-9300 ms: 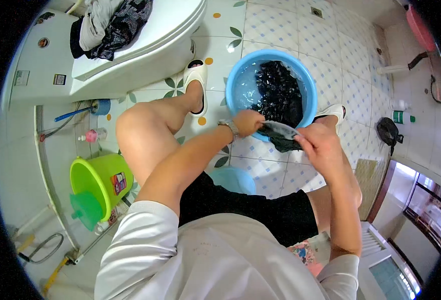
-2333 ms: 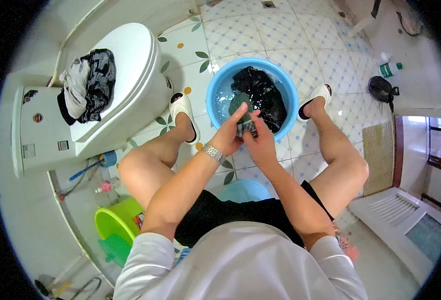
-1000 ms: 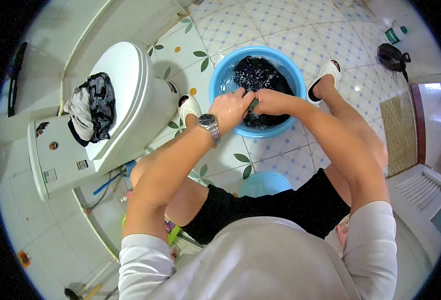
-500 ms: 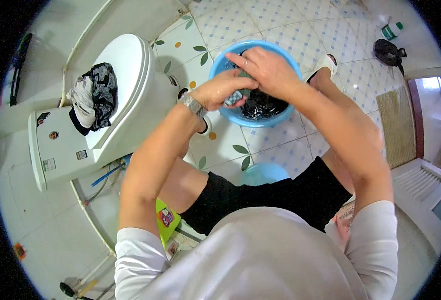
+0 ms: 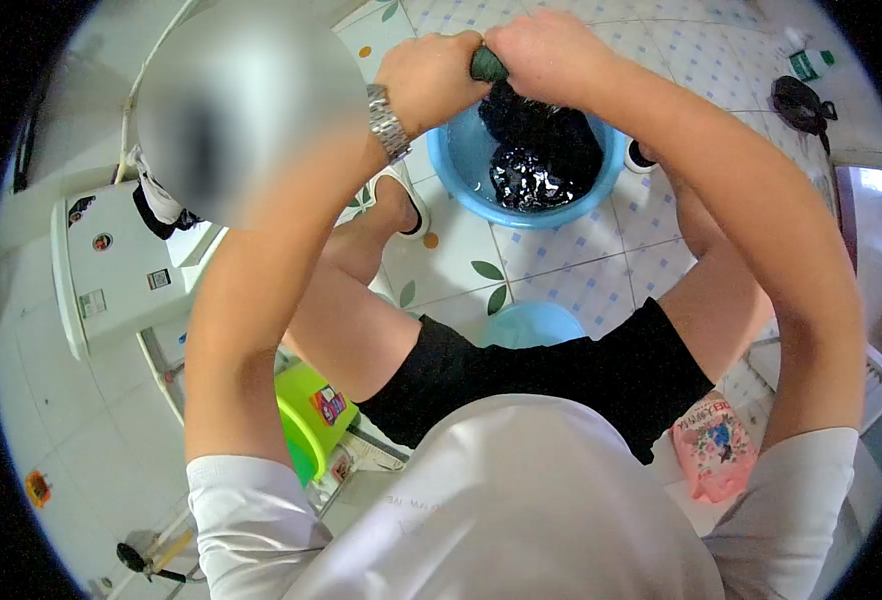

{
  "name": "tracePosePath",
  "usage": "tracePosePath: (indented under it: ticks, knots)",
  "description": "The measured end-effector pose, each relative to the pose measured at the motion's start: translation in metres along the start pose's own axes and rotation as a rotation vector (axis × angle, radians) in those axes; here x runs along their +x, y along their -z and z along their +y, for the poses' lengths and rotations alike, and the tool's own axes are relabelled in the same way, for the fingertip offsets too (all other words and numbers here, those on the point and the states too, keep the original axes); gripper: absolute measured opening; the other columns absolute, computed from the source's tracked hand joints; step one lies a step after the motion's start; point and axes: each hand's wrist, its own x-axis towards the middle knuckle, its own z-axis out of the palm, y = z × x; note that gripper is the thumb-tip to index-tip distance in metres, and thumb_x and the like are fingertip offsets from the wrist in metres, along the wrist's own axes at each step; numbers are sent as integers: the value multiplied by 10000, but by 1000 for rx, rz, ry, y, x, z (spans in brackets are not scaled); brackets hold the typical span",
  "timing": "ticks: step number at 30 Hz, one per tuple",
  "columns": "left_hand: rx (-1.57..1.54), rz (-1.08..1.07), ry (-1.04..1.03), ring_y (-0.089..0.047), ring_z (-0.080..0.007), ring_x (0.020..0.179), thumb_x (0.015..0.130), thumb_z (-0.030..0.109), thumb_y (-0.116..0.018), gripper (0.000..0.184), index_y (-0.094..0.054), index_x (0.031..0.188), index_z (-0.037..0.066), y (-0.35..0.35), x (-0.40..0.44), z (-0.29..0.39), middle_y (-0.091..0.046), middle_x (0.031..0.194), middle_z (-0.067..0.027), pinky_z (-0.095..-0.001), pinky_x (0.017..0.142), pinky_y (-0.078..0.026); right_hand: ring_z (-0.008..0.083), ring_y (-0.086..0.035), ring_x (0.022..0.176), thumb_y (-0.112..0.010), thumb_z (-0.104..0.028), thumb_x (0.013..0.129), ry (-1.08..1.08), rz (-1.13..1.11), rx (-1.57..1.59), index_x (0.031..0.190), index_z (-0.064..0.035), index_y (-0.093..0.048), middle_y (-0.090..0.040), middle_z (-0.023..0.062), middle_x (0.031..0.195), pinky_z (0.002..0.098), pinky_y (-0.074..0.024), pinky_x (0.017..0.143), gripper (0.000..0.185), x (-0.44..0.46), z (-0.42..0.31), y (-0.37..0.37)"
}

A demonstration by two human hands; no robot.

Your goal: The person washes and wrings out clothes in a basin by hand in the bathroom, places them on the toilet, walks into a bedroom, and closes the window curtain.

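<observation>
Above the far side of a blue basin (image 5: 448, 165), my left hand (image 5: 431, 80) and my right hand (image 5: 551, 60) are close together, both closed on a bunched dark green cloth (image 5: 488, 64). Only a short stretch of the cloth shows between my fists; its full shape is hidden. A metal watch sits on my left wrist. Below my hands, wet black cloth (image 5: 546, 165) lies in the water of the basin. Whether the green cloth joins the black one I cannot tell.
Behind my left arm a round blur hides most of the toilet; its tank (image 5: 121, 255) shows. A light blue tub (image 5: 531, 325) stands between my legs, a green bin (image 5: 311, 415) by my left thigh, a pink packet (image 5: 716, 450) at right. A black bag (image 5: 801, 105) lies far right.
Both hands have risen away from the water, up and forward, and now grip the green cloth with closed fists. My elbows have spread wider apart.
</observation>
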Motion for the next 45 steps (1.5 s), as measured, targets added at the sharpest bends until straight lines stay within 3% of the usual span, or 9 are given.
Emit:
tracePosePath:
  ticks: [5,12,18,20,21,23,30,35,45]
  knots:
    - [177,-119,-61,-676,-347,765,782,260,-663,268,-603,992,104,-26,2,-6,-690,805,-141,-470,668,-537,363,-658,804,-626,-134,749,-316,-276,696,897,40,-646,-686,203,879,425,-503,753,230,-9,-14,-51]
    - [86,-180,-181,-668,-357,746,739,239,-738,384,-526,1035,117,-57,-3,-11,-681,789,-135,-482,620,-515,47,-356,453,-632,-144,839,-699,-391,1515,809,-93,-576,-436,-49,600,220,-232,384,82,-35,-37,-66]
    - [107,-191,-200,-676,-356,766,766,264,-704,361,-527,1043,117,-62,3,-13,-686,820,-138,-473,629,-526,45,-336,437,-648,-173,852,-709,-453,1606,800,-102,-568,-421,-56,579,220,-221,380,119,-32,-27,-82]
    - [25,-228,-194,-682,-343,806,795,260,-672,341,-547,1079,120,-66,5,-22,-689,878,-154,-477,659,-534,114,-469,511,-646,-187,864,-615,-485,1410,913,-53,-610,-547,3,671,270,-384,454,148,-25,-25,-73]
    - [-24,-191,-148,-682,-335,851,809,235,-652,326,-572,1100,111,-77,1,-27,-687,922,-169,-478,696,-536,235,-632,742,-635,-205,881,-134,-57,1193,1108,-24,-604,-674,111,910,358,-505,696,292,-25,-20,-112]
    - [-65,-230,-117,-674,-354,867,804,181,-634,297,-592,1085,96,-84,-6,-16,-686,923,-175,-464,746,-532,406,-616,1007,-619,-259,878,-279,-139,680,1278,-98,-521,-658,222,1080,480,-481,885,442,-33,-28,-76]
    - [-745,-8,97,-601,-381,947,688,255,-712,432,-573,1025,24,-79,-38,29,-629,995,-202,-452,811,-495,386,-511,1081,-689,90,592,-144,127,366,1184,-51,-522,-532,170,1128,442,-463,897,631,-61,-13,-52]
    - [-1439,-83,230,-590,-151,784,807,195,-623,404,-527,1142,-10,-82,-62,39,-613,885,-72,-304,685,-494,393,-472,1192,-699,69,624,-27,141,300,1337,-53,-462,-495,179,1279,430,-428,994,762,-69,-24,-33]
    - [-1597,576,600,-585,-162,1018,858,263,-687,640,-409,1381,18,32,-157,-52,-601,1162,-99,-289,874,-482,275,-535,1199,-668,-90,862,-466,34,865,1345,2,-491,-536,182,1321,361,-451,972,523,-121,-36,-61]
